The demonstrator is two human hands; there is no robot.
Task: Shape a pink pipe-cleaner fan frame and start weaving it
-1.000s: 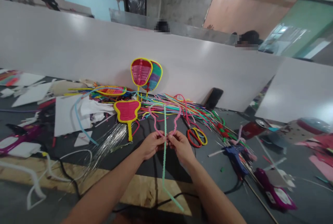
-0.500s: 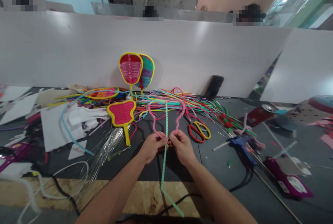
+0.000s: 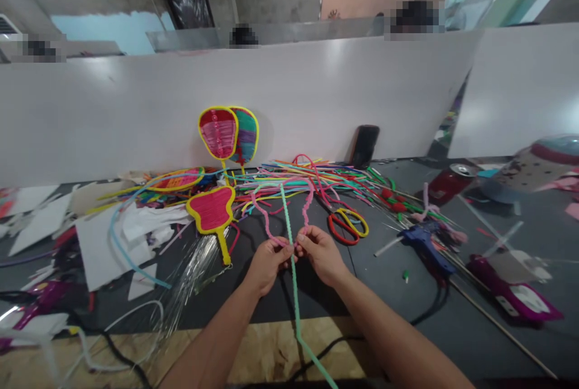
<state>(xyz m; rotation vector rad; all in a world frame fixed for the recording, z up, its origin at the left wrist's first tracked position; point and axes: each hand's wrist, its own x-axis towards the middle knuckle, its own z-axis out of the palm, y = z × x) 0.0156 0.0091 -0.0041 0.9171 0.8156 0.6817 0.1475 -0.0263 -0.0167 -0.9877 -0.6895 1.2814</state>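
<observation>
My left hand (image 3: 272, 263) pinches the bottom of a bent pink pipe cleaner outline (image 3: 306, 208) together with a mint green pipe cleaner (image 3: 296, 301). The green one runs up the middle of the outline and hangs below, bent toward the front edge. Close beside it, my right hand (image 3: 319, 253) has its fingertips closed on the pink pipe cleaner. Left of the hands lies a small pink fan with a yellow rim (image 3: 212, 210). Scissors with red and yellow handles (image 3: 347, 225) rest to the right. The pinched joint is partly hidden by my fingers.
A pile of coloured pipe cleaners (image 3: 289, 175) lies behind. Two fans (image 3: 219, 135) lean on the white divider (image 3: 149, 105) near a phone (image 3: 364, 145). At right are a can (image 3: 450, 184) and blue glue gun (image 3: 427, 247); paper (image 3: 97, 250) lies left. People's heads show beyond.
The view has shifted and tilted slightly. The hanging end of the green pipe cleaner has swung to the right. Both hands keep their pinch on the pipe cleaners.
</observation>
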